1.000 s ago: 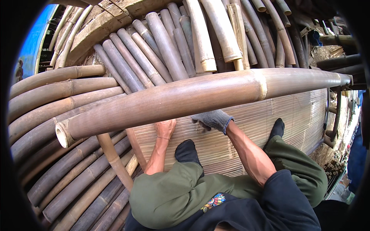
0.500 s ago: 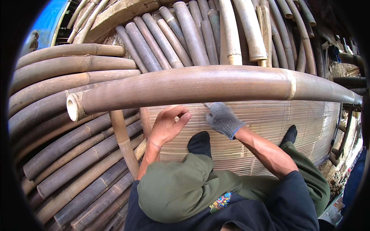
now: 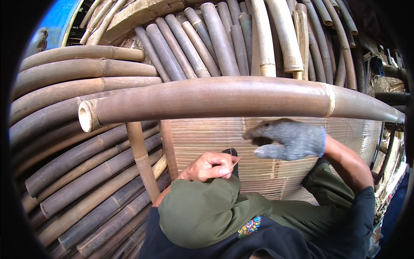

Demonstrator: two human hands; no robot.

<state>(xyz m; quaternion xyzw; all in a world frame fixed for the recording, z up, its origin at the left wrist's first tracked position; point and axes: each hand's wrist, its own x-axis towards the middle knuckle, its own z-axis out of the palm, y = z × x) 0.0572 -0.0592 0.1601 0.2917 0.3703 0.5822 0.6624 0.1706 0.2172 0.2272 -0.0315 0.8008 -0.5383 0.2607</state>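
Note:
My bare left hand [image 3: 211,166] is by my left knee, closed in a pinch on a thin brown strip [image 3: 236,162] that sticks out past the fingertips. My right hand [image 3: 291,140], in a grey knit glove with a blue cuff, hovers over the slatted bamboo mat [image 3: 258,172]. Its thumb is apart from the curved fingers and nothing shows between them; the fingertips are slightly blurred. Just beyond both hands, a thick brown bamboo pole [image 3: 207,99] lies crosswise, touched by neither.
Bamboo poles are stacked to the left [image 3: 95,164], and more cut poles [image 3: 211,43] lie at the far side. A slanted bamboo post [image 3: 140,157] stands left of the mat. My feet rest on the mat. A blue sheet [image 3: 54,26] hangs at the far left.
My left hand has drawn back toward my knee, and the strip now shows in it. The gloved hand has moved right and its fingers have spread. My right leg has shifted closer.

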